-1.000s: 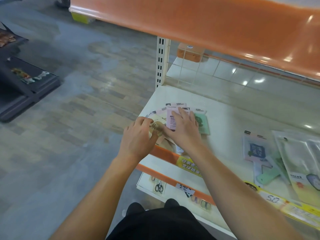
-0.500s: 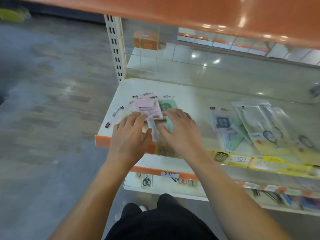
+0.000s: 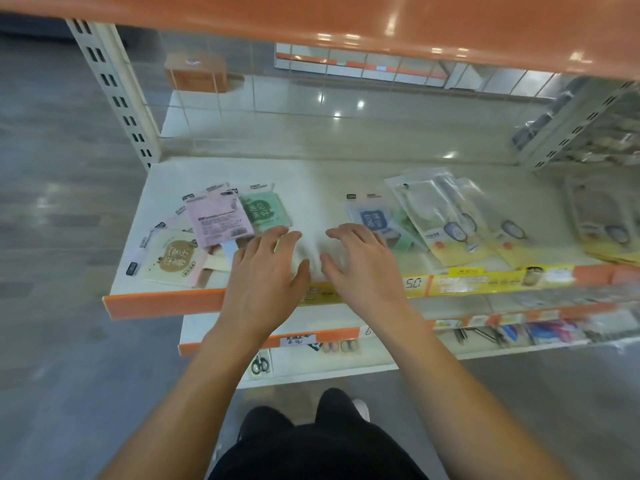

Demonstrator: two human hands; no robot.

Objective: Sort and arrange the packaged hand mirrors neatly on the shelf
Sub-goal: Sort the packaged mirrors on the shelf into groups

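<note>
Both hands hovered over the bare middle of the white shelf (image 3: 311,181), side by side at the centre of the frame. The left hand (image 3: 266,271) had its fingers spread and nearly straight, holding nothing, its fingertips just beside the fan of packaged hand mirrors (image 3: 207,233) lying at centre left. That fan overlapped: a pink pack (image 3: 218,220) on top, a green pack (image 3: 263,209) at its right edge, a cream pack (image 3: 173,258) toward the lower left. The right hand (image 3: 363,265) was likewise loosely spread and empty, its fingertips close to a blue pack (image 3: 372,216) at centre right. Further right lay larger clear bags with yellow cards (image 3: 446,223), overlapping one another. A yellow price strip (image 3: 485,280) ran along the shelf's orange front edge (image 3: 162,303).
</note>
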